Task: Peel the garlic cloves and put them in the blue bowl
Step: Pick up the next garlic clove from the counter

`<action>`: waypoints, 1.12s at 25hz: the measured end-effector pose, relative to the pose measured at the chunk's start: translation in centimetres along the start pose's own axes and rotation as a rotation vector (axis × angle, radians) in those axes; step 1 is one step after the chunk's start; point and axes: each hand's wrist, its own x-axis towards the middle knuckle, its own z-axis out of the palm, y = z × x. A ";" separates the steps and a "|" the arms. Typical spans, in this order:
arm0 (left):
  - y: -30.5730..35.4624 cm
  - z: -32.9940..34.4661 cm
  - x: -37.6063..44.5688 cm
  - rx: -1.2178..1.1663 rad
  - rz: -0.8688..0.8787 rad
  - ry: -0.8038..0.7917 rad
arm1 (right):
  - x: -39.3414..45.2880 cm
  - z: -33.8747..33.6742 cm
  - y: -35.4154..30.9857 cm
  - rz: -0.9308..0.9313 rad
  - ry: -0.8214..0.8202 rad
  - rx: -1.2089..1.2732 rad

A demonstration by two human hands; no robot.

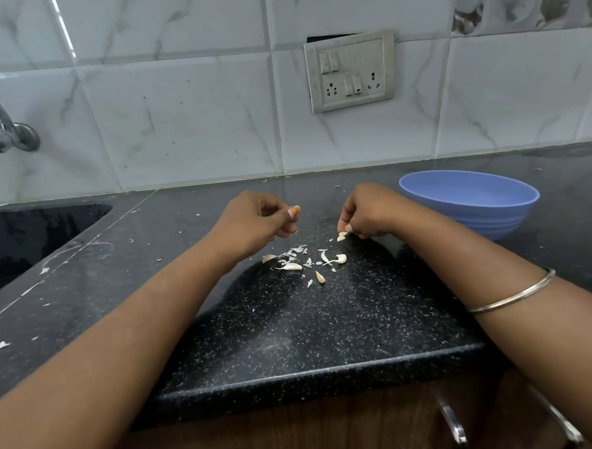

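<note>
Here right hand (364, 214) pinches garlic clove (342, 236).

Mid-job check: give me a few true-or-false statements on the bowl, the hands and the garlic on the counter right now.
1. The blue bowl stands on the person's right side of the counter. True.
2. The right hand reaches into the bowl. False: it is down at the counter, fingertips on a garlic clove.
3. Loose cloves and garlic skins lie between the hands. True.
4. The left hand lies flat on the counter. False: it is raised, fingers curled.
5. A bangle is on the left forearm. False: it is on the right forearm.
</note>
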 end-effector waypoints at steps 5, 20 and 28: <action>0.0 0.0 -0.1 0.001 -0.003 -0.006 | 0.1 0.1 0.0 0.010 0.029 -0.030; 0.2 0.0 -0.2 0.022 -0.003 -0.015 | -0.7 -0.2 -0.5 -0.045 0.011 0.007; 0.2 -0.1 -0.2 0.015 -0.003 -0.020 | -1.1 0.0 -1.1 -0.127 -0.025 -0.017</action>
